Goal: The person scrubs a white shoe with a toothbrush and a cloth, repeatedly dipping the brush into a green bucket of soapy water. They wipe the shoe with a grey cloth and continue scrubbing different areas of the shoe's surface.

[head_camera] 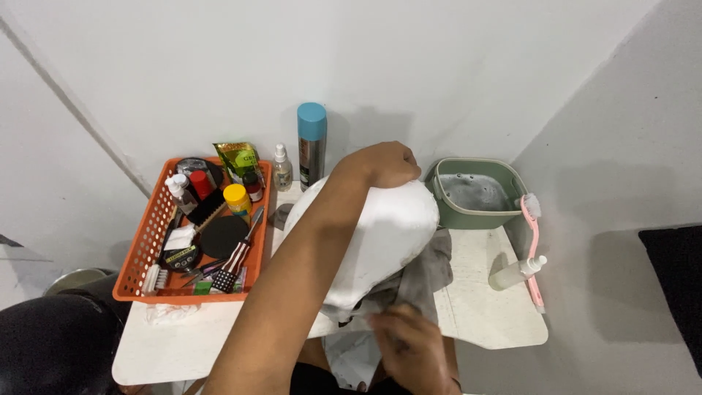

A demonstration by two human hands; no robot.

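Observation:
My left hand (pixel 384 164) reaches across the small white table (pixel 497 314) and is closed over the far end of a large, smooth, white rounded object (pixel 380 234). The object is held tilted above the table, and I cannot tell exactly what it is. A grey cloth (pixel 431 274) hangs under and beside it. My right hand (pixel 409 344), blurred near the front edge, pinches the lower part of this cloth just below the white object.
An orange basket (pixel 146 241) at the left holds bottles, brushes and tins. At the back wall stand a blue-capped spray can (pixel 312 143) and a small clear bottle (pixel 282 170). At the right are a green basin (pixel 475 194) with water, a pink brush (pixel 534 249) and a white spray bottle (pixel 515 272).

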